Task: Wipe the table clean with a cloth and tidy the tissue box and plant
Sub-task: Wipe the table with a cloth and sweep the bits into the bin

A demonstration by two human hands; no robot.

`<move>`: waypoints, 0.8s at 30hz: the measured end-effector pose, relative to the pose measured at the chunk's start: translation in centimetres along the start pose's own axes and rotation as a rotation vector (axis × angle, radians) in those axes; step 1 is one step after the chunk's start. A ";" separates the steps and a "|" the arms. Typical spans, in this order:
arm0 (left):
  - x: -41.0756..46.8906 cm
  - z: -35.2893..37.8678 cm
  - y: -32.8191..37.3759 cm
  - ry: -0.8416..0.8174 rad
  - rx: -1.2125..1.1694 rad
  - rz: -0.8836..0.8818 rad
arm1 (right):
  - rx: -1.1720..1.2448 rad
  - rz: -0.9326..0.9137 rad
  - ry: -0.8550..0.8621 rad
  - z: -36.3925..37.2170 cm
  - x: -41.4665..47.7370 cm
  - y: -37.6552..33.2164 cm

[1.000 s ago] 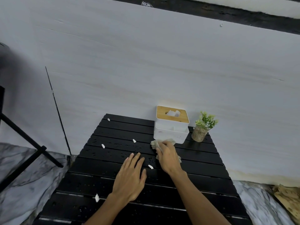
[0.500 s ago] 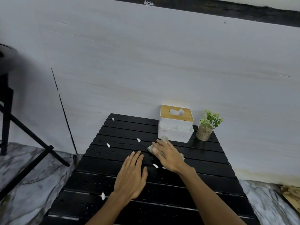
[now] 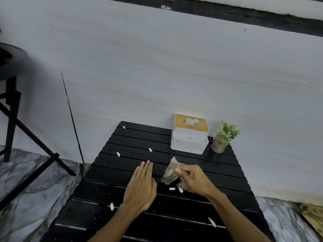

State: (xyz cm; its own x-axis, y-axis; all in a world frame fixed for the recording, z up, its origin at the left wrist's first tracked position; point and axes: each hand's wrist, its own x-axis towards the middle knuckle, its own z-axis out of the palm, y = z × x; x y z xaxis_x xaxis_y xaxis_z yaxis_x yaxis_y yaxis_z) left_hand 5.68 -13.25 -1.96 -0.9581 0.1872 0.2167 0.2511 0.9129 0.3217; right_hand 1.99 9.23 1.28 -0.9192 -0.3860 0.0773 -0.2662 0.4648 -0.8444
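Note:
A black slatted table (image 3: 218,173) stands against a white wall, wet with droplets and dotted with several white scraps (image 3: 111,206). My right hand (image 3: 194,179) grips a crumpled grey-beige cloth (image 3: 170,172) at the table's middle, its corner lifted off the surface. My left hand (image 3: 141,185) lies flat on the slats just left of the cloth, fingers together and holding nothing. A white tissue box (image 3: 189,137) with a wooden lid sits at the far right edge. A small green plant (image 3: 222,137) in a round speckled pot stands to its right.
A black stool (image 3: 12,95) with angled legs stands at the left on the marble floor (image 3: 31,198). A tan woven object (image 3: 312,217) lies on the floor at the lower right. The wall runs right behind the table.
My right hand has pulled the cloth back from beside the tissue box toward the table's middle and bunched it up. My left hand has stayed flat in place.

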 end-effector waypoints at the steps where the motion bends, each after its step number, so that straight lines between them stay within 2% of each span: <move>1: 0.0 0.1 0.0 0.001 0.005 0.002 | 0.019 0.016 0.086 -0.5 0.1 0.2; 4: 0.0 0.2 0.0 0.008 0.002 0.001 | -0.102 0.109 0.244 -0.7 1.3 1.6; 8: 0.1 0.3 -0.1 0.012 -0.009 -0.002 | -0.313 0.137 0.229 2.1 3.3 1.4; 14: 0.0 0.3 -0.2 0.030 -0.048 -0.014 | -0.384 -0.048 -0.015 3.2 3.9 1.0; 16: 0.1 0.1 -0.1 0.026 -0.056 -0.013 | -0.373 -0.065 -0.037 2.4 3.2 1.2; 19: 0.2 0.0 -0.2 0.019 -0.055 -0.011 | -0.367 -0.033 0.076 1.0 1.9 2.3; 24: 0.2 0.1 -0.3 0.015 -0.084 -0.005 | -0.408 0.153 0.315 -2.3 -0.6 4.8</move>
State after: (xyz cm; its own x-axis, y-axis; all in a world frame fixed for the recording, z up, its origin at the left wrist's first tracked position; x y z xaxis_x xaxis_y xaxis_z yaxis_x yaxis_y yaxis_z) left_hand 5.39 -13.44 -2.09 -0.9572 0.1770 0.2290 0.2581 0.8798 0.3991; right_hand 0.57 13.53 -1.60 -0.9821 -0.0609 0.1781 -0.1559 0.7934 -0.5885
